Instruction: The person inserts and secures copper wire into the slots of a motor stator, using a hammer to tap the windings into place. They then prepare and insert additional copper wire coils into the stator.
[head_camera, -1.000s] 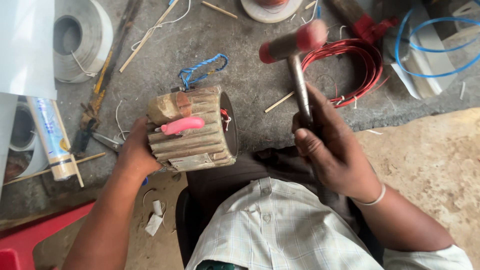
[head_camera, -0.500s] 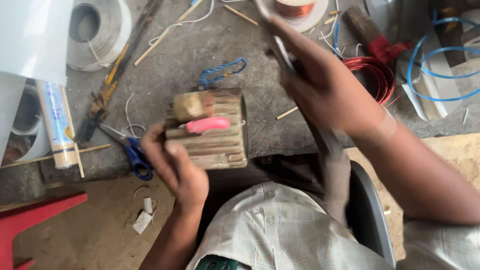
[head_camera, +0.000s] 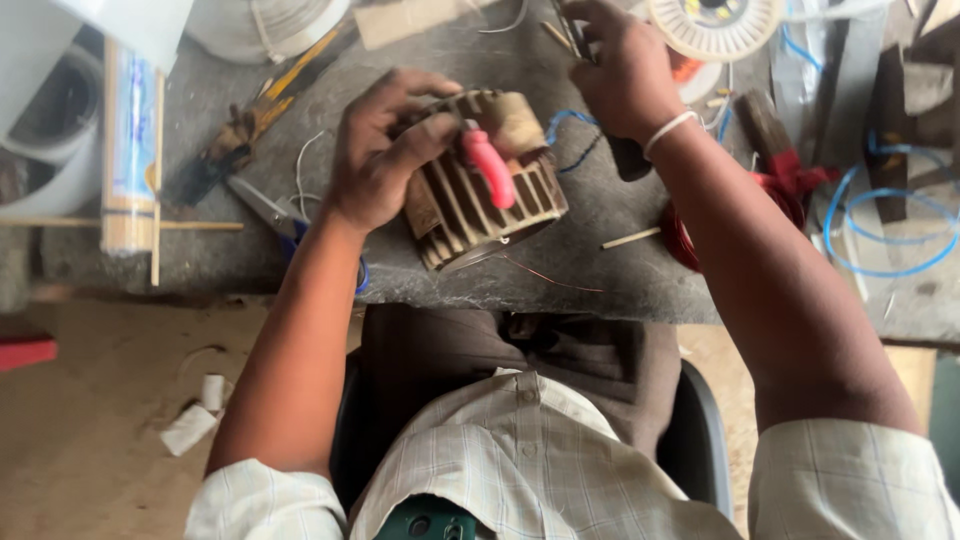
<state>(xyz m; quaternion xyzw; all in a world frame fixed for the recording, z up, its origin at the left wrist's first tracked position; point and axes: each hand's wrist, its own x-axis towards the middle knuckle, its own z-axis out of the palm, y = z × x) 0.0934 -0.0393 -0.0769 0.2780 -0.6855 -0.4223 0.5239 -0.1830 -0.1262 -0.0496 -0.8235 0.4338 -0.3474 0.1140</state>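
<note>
1. The left hand curls closed over the slotted metal core, gripping its top left edge.
2. The core lies tilted on the grey workbench, a pink tool across it.
3. The right hand, beyond the core, pinches thin sticks.

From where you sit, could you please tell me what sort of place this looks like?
Probably a small motor-winding repair bench. The left hand steadies a ribbed, slotted metal motor core on a grey stone worktop; a cream plastic spool of copper wire and a red wire coil lie near the right hand.
</note>
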